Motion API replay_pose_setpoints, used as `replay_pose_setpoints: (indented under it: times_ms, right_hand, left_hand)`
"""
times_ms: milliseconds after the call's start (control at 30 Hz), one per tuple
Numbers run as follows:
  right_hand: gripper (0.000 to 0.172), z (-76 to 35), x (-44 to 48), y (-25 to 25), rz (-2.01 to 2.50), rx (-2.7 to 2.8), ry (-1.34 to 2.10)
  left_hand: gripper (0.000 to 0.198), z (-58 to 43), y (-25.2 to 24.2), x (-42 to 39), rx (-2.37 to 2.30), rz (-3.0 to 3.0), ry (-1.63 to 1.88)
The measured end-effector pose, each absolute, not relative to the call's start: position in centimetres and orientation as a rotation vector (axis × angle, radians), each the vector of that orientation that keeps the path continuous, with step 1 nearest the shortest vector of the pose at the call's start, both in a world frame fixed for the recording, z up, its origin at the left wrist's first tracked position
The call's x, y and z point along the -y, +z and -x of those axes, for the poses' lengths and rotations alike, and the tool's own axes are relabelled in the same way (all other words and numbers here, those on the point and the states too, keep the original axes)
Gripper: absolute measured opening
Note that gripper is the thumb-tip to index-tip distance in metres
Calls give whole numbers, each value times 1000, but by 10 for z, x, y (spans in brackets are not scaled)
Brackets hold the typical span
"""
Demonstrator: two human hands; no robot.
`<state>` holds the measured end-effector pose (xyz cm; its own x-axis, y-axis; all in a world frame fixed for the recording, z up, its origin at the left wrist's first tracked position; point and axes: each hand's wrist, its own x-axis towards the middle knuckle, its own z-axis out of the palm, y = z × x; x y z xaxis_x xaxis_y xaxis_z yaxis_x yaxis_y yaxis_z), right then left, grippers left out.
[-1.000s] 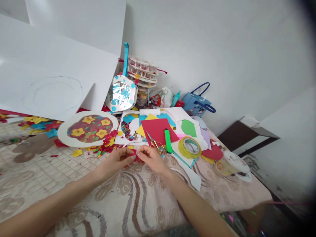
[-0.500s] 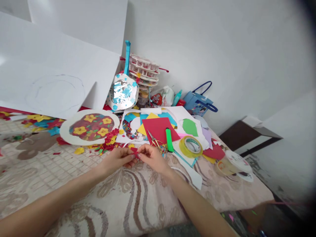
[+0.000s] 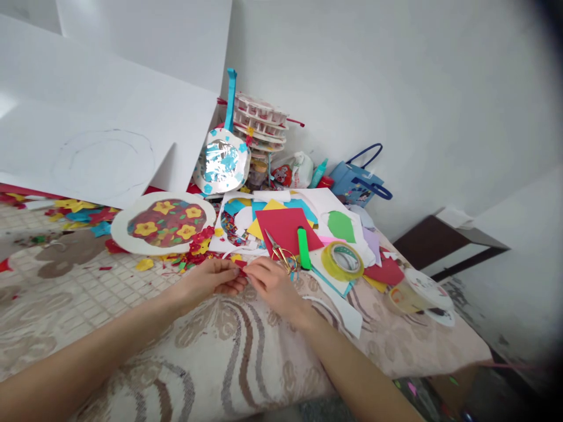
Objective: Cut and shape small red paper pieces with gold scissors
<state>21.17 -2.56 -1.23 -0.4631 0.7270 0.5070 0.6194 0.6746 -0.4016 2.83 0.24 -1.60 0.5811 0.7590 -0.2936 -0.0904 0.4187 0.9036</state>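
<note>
Between my two hands is a small piece of red paper (image 3: 241, 265), mostly covered by fingers. My left hand (image 3: 215, 277) pinches it from the left, with the lower fingers curled beneath. Closed on its right side is my right hand (image 3: 269, 282), thumb and fingertips together. Just beyond the right hand lie gold-handled scissors (image 3: 285, 258), their blades resting on a red paper sheet (image 3: 288, 228). A bright green cutter (image 3: 303, 248) lies beside them. Red and yellow paper flowers (image 3: 201, 243) are heaped past my left hand.
A white oval with yellow flowers (image 3: 116, 227) lies left. Yellow tape (image 3: 328, 261), a green paper piece (image 3: 341, 226) and a lidded plastic tub (image 3: 409, 293) are right. Behind stand a blue-handled round fan (image 3: 200, 170), a blue bag (image 3: 352, 183) and large white boards (image 3: 109, 99).
My right hand has turned over the red paper, so less of it shows. The whole view has shifted slightly; the things on the table stay in place.
</note>
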Motion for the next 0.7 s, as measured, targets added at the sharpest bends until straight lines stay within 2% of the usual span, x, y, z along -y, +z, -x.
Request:
replay_pose_setpoints:
  times_ms: [333,533,700]
  right_hand:
    - [24,-212,26,-10,1041,2389,-12]
    - [24,-209,30,-4,1058,2479,-102]
    - [30,-209,29,-8,1027,2434,2]
  left_hand:
    - [23,-29,-11,-4,-808,-1025,642]
    - [31,-29,-10,-5,-898,-1069,677]
    - [34,-28,-12,-8,-984,-1113,736]
